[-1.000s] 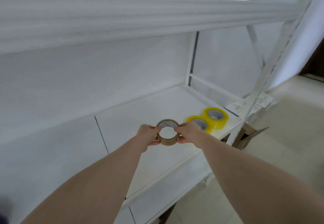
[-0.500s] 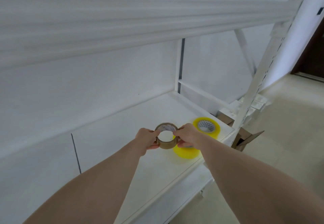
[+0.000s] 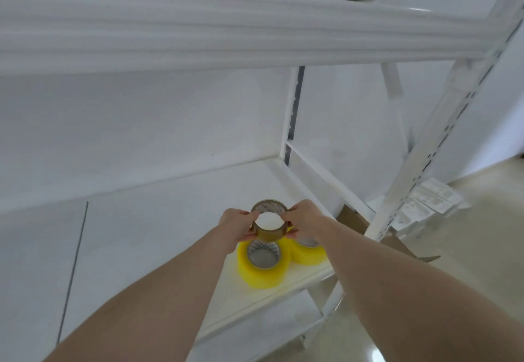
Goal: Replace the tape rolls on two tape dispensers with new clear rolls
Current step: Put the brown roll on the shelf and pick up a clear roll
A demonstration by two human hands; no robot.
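Brown tape roll (image 3: pixel 269 232); two yellow tape rolls (image 3: pixel 262 272) with grey printed cores; white shelf (image 3: pixel 158 219); beige floor (image 3: pixel 467 219).

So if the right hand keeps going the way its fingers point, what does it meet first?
The right hand points leftward across the brown tape roll it grips, so beyond the roll it would likely meet the left hand on the opposite side.

I am seeing soft, even, bright light washing the white shelving (image 3: pixel 255 35) almost flat, with only faint shadows forming under it. The wide lens is bending the upright posts (image 3: pixel 442 123) at the right edge. The floor (image 3: pixel 425 339) is giving off a slight sheen, and everything is looking mildly soft.
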